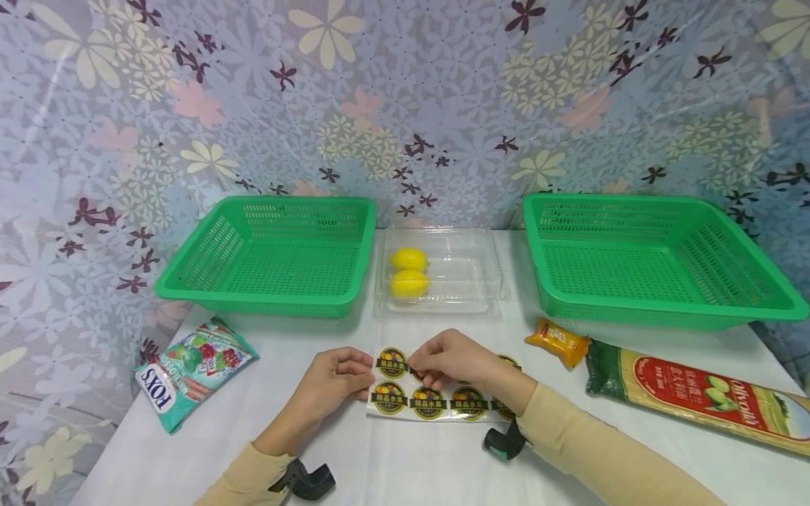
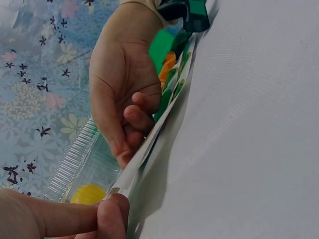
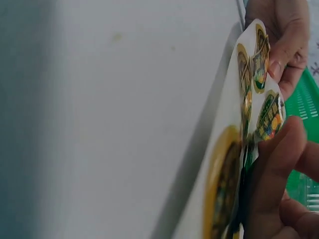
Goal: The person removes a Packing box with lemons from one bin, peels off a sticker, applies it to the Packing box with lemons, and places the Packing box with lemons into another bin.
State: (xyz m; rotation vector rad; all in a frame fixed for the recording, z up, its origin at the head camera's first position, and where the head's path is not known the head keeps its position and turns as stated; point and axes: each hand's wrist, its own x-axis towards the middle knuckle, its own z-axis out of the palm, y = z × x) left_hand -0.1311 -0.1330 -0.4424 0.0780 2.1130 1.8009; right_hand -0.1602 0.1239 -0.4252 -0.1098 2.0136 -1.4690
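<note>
A white sheet of round black-and-gold fruit stickers [image 1: 427, 403] is above the white table, partly raised from it. My left hand [image 1: 332, 383] pinches the sheet's left edge between thumb and fingers, also seen in the left wrist view. Over the upper row, my right hand [image 1: 458, 360] has thumb and index fingertips together at the edge of a sticker, which they appear to pinch. That hand hides most of this sticker. In the right wrist view, stickers [image 3: 269, 115] show beside the right fingers [image 3: 281, 164].
Behind the sheet, a clear plastic box [image 1: 465, 270] holds two lemons [image 1: 409, 283]. Green baskets stand at left [image 1: 291, 302] and right [image 1: 671, 313]. A FOX'S candy bag [image 1: 196, 369] lies left; an orange snack packet [image 1: 558, 342] and a spaghetti pack [image 1: 696, 393] lie right.
</note>
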